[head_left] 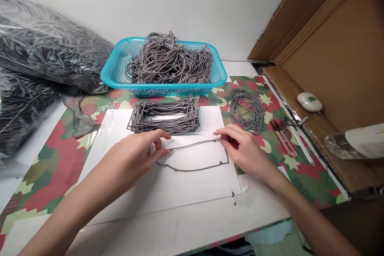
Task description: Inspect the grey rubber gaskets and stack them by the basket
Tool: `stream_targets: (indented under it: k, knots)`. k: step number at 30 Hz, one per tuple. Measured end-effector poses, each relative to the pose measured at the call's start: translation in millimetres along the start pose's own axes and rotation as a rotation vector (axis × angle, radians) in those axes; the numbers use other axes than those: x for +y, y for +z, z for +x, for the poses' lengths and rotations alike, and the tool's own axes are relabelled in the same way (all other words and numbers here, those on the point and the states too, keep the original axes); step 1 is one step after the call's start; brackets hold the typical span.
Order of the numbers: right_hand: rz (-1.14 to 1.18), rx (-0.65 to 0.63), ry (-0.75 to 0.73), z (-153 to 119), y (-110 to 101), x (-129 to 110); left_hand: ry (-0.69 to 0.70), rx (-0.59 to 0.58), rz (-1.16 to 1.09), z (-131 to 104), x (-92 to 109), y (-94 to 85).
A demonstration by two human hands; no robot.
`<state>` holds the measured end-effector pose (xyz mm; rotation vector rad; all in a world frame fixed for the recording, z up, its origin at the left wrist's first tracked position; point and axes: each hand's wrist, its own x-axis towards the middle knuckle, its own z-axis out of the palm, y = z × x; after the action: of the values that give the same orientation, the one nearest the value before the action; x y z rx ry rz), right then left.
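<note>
A thin grey rubber-like loop (pixel 198 168) lies stretched in a long outline over the white sheet (pixel 180 192). My left hand (pixel 141 150) is at the loop's left end, thumb and forefinger apart around its upper strand; whether they touch it is hard to tell. My right hand (pixel 240 146) pinches the upper right corner. Just behind the hands sits a neat rectangular stack of similar grey loops (pixel 165 125). Behind that, a blue basket (pixel 163 87) holds a tangled heap of grey loops (pixel 171 62).
A round grey bundle (pixel 246 110) lies right of the stack, near pink-handled cutters (pixel 283 140) and a white tool (pixel 301 144). Clear bags of grey pieces (pixel 51 44) fill the left. At right are cardboard (pixel 333 56), a white oval object (pixel 309 102) and a bottle (pixel 357 142).
</note>
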<state>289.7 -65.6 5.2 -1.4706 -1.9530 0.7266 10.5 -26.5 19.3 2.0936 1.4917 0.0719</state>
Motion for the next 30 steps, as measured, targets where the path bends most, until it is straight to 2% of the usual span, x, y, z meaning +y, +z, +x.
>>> stream_targets:
  k: [8, 15, 26, 30]
  knots:
    - [-0.003, 0.011, -0.007, 1, 0, -2, 0.031, -0.004, 0.059, -2, 2, -6.8]
    - [-0.018, 0.051, -0.044, 1, 0, 0, 0.023, 0.027, 0.071, -1, -5, 0.1]
    - [-0.007, 0.12, 0.013, 2, -3, -1, 0.01, 0.12, 0.13, -1, -9, 5.2]
    - [-0.036, 0.107, 0.021, 2, -4, 0, 0.001, 0.138, 0.124, 0, -11, 5.1]
